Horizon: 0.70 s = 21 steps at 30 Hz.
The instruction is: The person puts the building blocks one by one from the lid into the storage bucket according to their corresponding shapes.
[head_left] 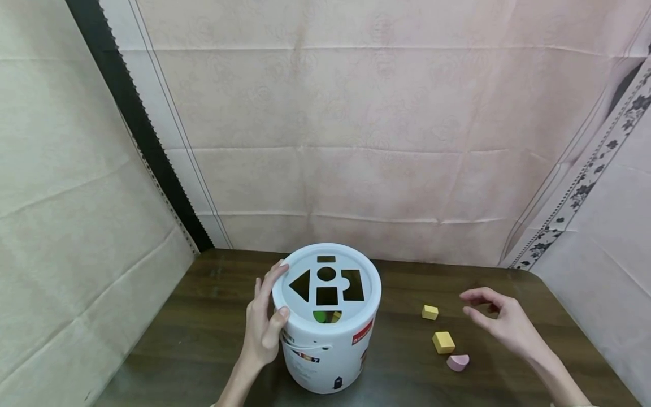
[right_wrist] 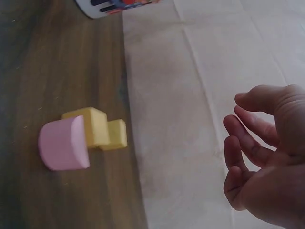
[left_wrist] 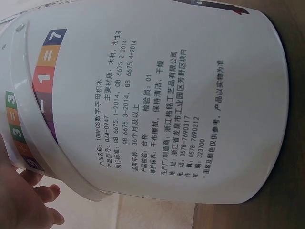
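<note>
A white bucket [head_left: 325,362] with a pale blue lid [head_left: 302,257] stands upright on the table. The lid has cut-outs of several shapes, with green and yellow pieces [head_left: 320,316] showing through the front slot. My left hand [head_left: 265,319] holds the bucket's left side at the top, thumb and fingertips at the lid's rim. To the right, my empty right hand [head_left: 500,317] hovers with loosely bent fingers, thumb apart from the forefinger. Left of it lie a small yellow block [head_left: 429,312], a larger yellow block [head_left: 444,342] and a pink half-round block [head_left: 458,363].
The dark wooden table [head_left: 193,339] meets a pale cloth wall [head_left: 356,181] at the back. Cloth panels also rise along the left and right sides. Printed text covers the bucket's side in the left wrist view, where a white handle [left_wrist: 52,148] crosses it.
</note>
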Available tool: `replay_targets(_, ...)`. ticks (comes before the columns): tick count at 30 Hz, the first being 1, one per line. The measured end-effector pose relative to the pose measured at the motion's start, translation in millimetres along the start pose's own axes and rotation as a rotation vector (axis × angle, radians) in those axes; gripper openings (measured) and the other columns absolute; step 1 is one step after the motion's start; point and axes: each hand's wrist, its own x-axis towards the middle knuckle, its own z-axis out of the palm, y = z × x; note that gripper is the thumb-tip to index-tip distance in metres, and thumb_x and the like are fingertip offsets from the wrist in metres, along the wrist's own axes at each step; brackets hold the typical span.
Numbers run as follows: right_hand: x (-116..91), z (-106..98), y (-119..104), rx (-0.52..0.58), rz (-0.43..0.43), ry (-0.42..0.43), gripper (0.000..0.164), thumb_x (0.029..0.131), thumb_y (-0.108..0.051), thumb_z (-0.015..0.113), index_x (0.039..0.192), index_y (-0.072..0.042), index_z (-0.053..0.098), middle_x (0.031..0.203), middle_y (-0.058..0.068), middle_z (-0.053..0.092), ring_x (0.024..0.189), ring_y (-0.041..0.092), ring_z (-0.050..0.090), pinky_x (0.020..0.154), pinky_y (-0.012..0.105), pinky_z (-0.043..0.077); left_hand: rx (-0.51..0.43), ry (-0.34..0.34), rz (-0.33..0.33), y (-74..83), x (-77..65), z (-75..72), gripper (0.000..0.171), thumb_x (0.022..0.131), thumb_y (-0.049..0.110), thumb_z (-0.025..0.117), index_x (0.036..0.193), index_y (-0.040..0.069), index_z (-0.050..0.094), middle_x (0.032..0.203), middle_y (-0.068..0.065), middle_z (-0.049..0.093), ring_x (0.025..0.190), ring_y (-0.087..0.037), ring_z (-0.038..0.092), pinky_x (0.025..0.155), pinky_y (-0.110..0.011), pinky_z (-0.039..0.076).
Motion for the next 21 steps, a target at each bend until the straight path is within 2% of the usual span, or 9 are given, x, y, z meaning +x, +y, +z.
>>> replay_targets(6, -20, 4, 12, 0.035, 0.007, -0.051, 0.024, 0.084, 0.002, 0.076, 0.102, -0.012, 0.071, 0.094, -0.009, 0.070, 0.082, 0.004, 0.062, 0.069, 0.022, 0.042, 0.003, -0.004, -0.008, 0.2, -0.9, -0.4, 0.065, 0.098, 0.054, 0.044, 0.141, 0.006, 0.054, 0.141, -0.013, 0.057, 0.139, -0.028, 0.043, 0.108, -0.073, 0.005)
replay_targets(12, -36, 9, 26, 0.012, 0.016, -0.100, 0.025, 0.082, 0.001, 0.078, 0.099, -0.015, 0.071, 0.093, -0.012, 0.069, 0.083, 0.004, 0.062, 0.067, 0.026, 0.040, 0.003, -0.010, -0.009, -0.1, -0.6, -0.1, 0.065, 0.098, 0.054, 0.044, 0.141, 0.005, 0.054, 0.141, -0.013, 0.057, 0.139, -0.028, 0.043, 0.108, -0.073, 0.005)
replay_targets(17, -50, 14, 44, 0.051, 0.018, -0.167, 0.024, 0.082, 0.003, 0.077, 0.100, -0.010, 0.069, 0.097, -0.011, 0.069, 0.083, 0.005, 0.062, 0.063, 0.028, 0.041, 0.004, -0.010, -0.007, -0.5, -0.9, -0.6, 0.066, 0.098, 0.054, 0.044, 0.141, 0.005, 0.054, 0.140, -0.013, 0.057, 0.139, -0.029, 0.043, 0.107, -0.074, 0.005)
replay_targets(21, -60, 18, 57, 0.170, -0.020, -0.216, 0.026, 0.082, 0.009, 0.074, 0.104, -0.002, 0.067, 0.099, -0.003, 0.069, 0.084, 0.008, 0.063, 0.064, 0.024, 0.046, 0.006, -0.011, -0.010, -0.2, -1.2, -0.9, 0.066, 0.098, 0.055, 0.044, 0.141, 0.005, 0.054, 0.140, -0.013, 0.057, 0.139, -0.028, 0.042, 0.107, -0.074, 0.005)
